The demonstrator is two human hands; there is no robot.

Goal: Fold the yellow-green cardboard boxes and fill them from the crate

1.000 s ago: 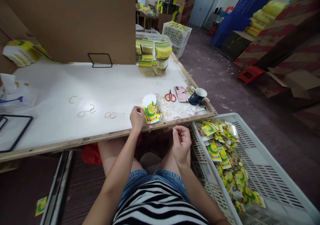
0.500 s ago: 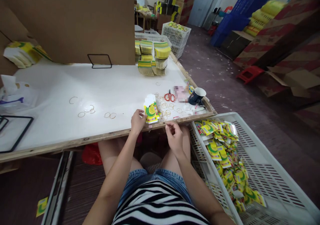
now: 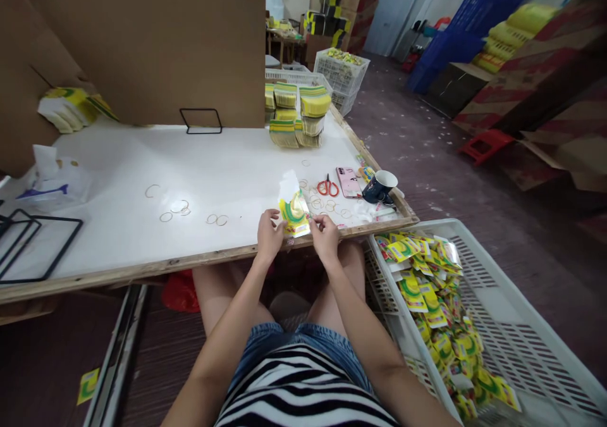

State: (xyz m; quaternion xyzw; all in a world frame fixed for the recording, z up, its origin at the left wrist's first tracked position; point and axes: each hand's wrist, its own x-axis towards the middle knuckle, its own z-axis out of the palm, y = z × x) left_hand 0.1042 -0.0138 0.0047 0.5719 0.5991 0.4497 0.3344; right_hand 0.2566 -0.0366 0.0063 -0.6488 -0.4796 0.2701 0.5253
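Note:
A small yellow-and-green printed packet is at the table's front edge, with a white piece behind it. My left hand is at its left edge, fingers curled and thumb against the packet. On the other side, my right hand pinches the packet's right edge between thumb and fingers. Thin rubber bands lie scattered just beyond and to the right. Red-handled scissors rest behind those bands.
A pink phone and dark mug stand near the right table edge. Bundled yellow cards are stacked at the back. A white crate of packets sits at my right. Black wire stands occupy the left.
My right hand has moved up from below the table edge onto the packet's right edge. The packet's front now looks flatter and turned. The whole view has shifted slightly.

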